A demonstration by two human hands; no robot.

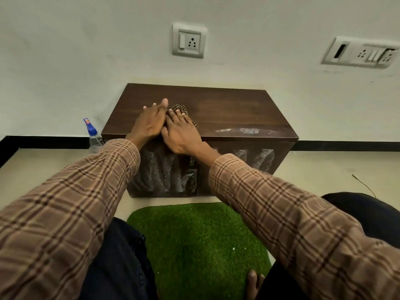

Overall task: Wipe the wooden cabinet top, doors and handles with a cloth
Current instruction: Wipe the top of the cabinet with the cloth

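A low dark wooden cabinet (227,113) stands against the wall, its two doors (164,176) streaked with pale dust. On its top, left of centre, lies a brown checked cloth (180,109). My right hand (184,133) presses flat on the cloth, fingers spread over it. My left hand (151,122) lies flat beside it, touching the cloth's left side, fingers extended. A dusty smear (244,131) shows along the top's front right edge. A metal handle (192,161) peeks out below my right wrist.
A spray bottle with a blue cap (93,135) stands on the floor left of the cabinet. A green turf mat (199,241) lies before it, between my knees. Two wall sockets (188,41) (361,53) sit above. A thin twig (365,185) lies on the floor at right.
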